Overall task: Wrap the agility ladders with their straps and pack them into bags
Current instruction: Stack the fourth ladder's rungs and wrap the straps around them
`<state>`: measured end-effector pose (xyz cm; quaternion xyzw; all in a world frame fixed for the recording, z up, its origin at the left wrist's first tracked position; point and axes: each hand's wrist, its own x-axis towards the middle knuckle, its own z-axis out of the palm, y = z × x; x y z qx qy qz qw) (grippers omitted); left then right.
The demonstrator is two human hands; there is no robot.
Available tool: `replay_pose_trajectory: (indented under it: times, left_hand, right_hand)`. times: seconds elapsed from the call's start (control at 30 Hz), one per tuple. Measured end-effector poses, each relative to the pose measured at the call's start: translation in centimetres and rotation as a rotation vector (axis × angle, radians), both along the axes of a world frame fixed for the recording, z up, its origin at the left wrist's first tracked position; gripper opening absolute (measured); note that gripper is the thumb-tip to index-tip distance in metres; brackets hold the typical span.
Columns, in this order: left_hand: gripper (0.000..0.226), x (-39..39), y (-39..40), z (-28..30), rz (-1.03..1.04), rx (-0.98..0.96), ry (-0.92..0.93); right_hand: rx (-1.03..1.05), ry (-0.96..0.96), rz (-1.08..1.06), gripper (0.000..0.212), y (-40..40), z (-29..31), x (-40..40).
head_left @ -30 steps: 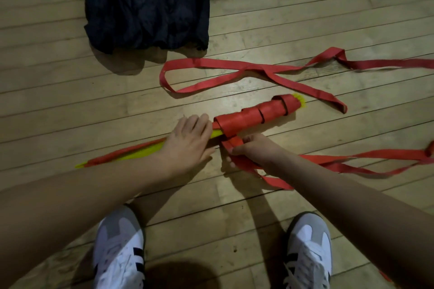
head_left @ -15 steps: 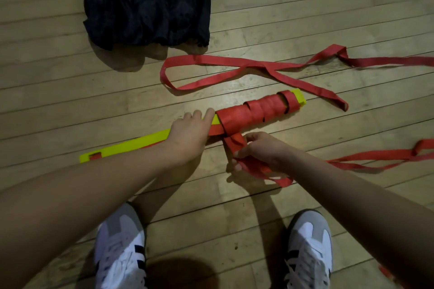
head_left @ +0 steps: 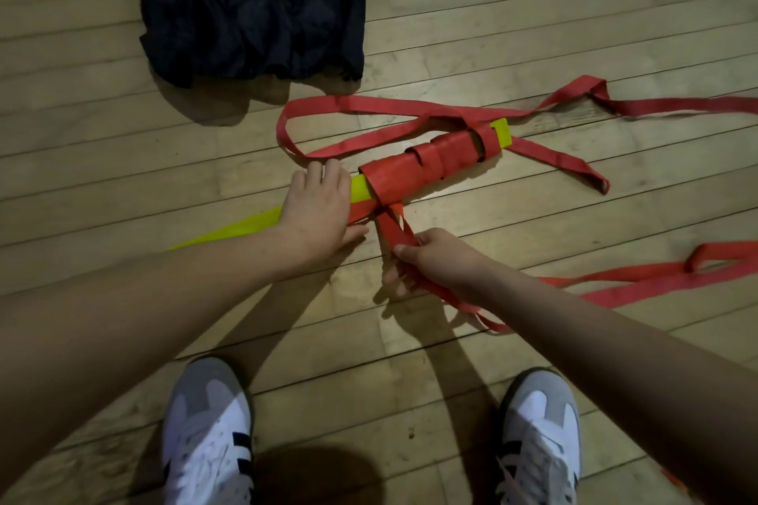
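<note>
now right grip (head_left: 434, 258) pinches strap (head_left: 393, 232) (ladder (head_left: 430, 166) just beyond).

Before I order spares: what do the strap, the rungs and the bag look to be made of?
Strap: flat woven webbing, matte red; it folds and twists limply. Rungs: probably hard plastic, smooth yellow-green, straight flat edges. Bag: thin dark fabric, perhaps nylon; it is crinkled with a faint sheen.

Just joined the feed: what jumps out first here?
At mid-floor, a yellow rung bundle half wound in red strap: the left hand presses it down while the right hand grips the strap. Loose strap trails right; a dark bag lies beyond.
</note>
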<state>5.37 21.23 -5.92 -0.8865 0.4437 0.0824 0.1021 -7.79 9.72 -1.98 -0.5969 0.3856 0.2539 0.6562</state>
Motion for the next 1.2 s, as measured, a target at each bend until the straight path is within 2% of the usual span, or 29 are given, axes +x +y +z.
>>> replay_pose_trajectory:
  times: [0.1, 0.23, 0.3, 0.37, 0.47, 0.6, 0.77, 0.93, 1.03, 1.2]
  left_hand:
    - [0.060, -0.4, 1.2, 0.2, 0.027, -0.094, 0.116]
    - [0.044, -1.0, 1.9, 0.6, 0.015, -0.029, 0.138]
    - [0.043, -1.3, 2.0, 1.0, 0.023, -0.001, 0.151]
    - [0.046, -1.7, 1.8, 1.1, 0.028, 0.008, 0.147]
    - [0.050, -2.3, 1.4, 0.9, 0.036, 0.006, 0.144]
    - [0.037, -2.3, 1.3, 1.0, -0.066, 0.067, 0.052]
    - [0.028, -3.7, 1.8, 0.9, -0.217, 0.063, -0.001]
    - [0.042, -4.6, 3.8, 0.0, -0.279, 0.002, 0.025]
    - [0.045, -6.0, 3.9, -0.1, -0.173, 0.038, 0.192]
    - [0.046, -5.7, 3.0, 0.3, -0.036, -0.001, 0.249]
  right_hand:
    - [-0.018, 0.018, -0.012, 0.029, 0.3, -0.1, -0.3]
    - [-0.157, 0.112, -0.058, 0.057, 0.4, -0.2, -0.2]
    - [-0.149, 0.141, -0.170, 0.052, 0.6, -0.3, -0.2]
    - [-0.122, 0.168, -0.238, 0.033, 0.5, -0.4, -0.4]
    - [-0.063, 0.190, -0.238, 0.021, 0.3, -0.3, -1.1]
    - [0.072, 0.135, -0.238, 0.009, 0.1, -0.2, -1.7]
    - [0.188, 0.134, -0.143, 0.009, -0.5, -0.6, -1.7]
    - [0.203, 0.116, -0.226, 0.009, 0.3, -1.3, -1.9]
    - [0.179, 0.142, -0.254, 0.010, 0.6, -1.8, -2.3]
    - [0.140, 0.110, -0.222, 0.008, 0.8, -1.6, -2.9]
